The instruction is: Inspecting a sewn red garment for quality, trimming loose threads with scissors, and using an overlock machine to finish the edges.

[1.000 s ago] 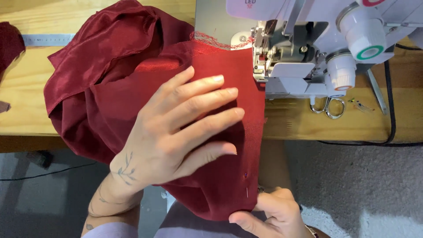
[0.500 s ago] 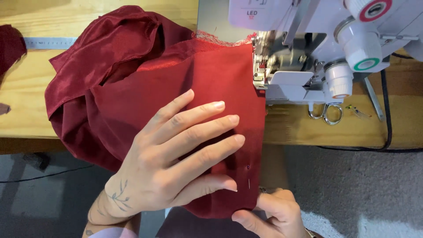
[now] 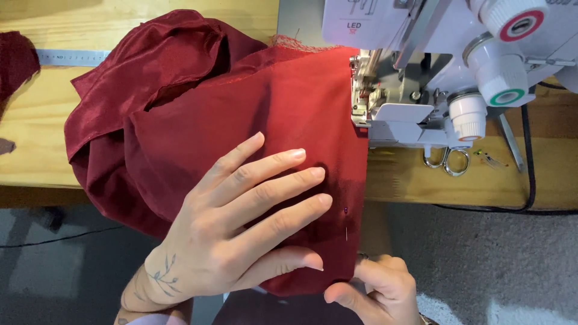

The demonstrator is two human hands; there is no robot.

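Observation:
A dark red satin fabric [image 3: 198, 114] lies bunched on the wooden table [image 3: 36, 138] and runs under the presser foot of a white overlock sewing machine [image 3: 415, 78]. My left hand [image 3: 241, 222] rests flat on the fabric, fingers spread and pointing right toward the seam edge. My right hand [image 3: 376, 289] pinches the fabric's lower right corner below the table edge. A pin [image 3: 346, 225] with a dark head sticks in the fabric near its right edge.
Small scissors [image 3: 448, 161] lie on the table right of the machine's front. A ruler [image 3: 72, 57] lies at the back left beside another red cloth piece [image 3: 15, 63]. A black cable [image 3: 530, 168] runs down the right side. Grey carpet floor shows below.
The fabric has fed further toward the machine, and my left hand has slid with it. The right hand keeps its grip on the lower corner.

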